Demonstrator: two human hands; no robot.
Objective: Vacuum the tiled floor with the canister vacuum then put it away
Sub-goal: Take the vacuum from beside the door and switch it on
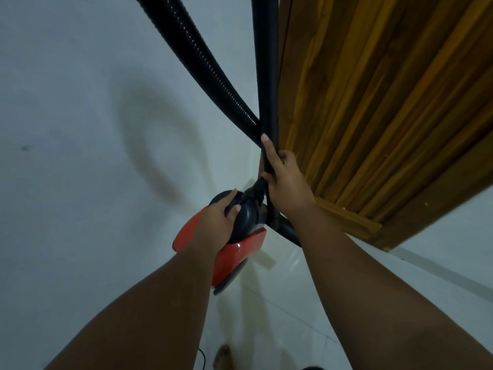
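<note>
Nearest, the glossy pale tiled floor [288, 303] shows no dirt that I can see, so the vacuuming is probably finished. Above it is the canister vacuum [240, 252], smooth red plastic with a rounded black top, near the corner of wall and door. I cannot tell if it stands or hangs. The left hand [217, 217] is curled round its black handle. The right hand [286, 182] grips the rigid matte wand [266, 76]. Farther, the ribbed hose [202, 62] curves up beside the grooved wooden door [373, 102]. Putting away seems begun, not done.
</note>
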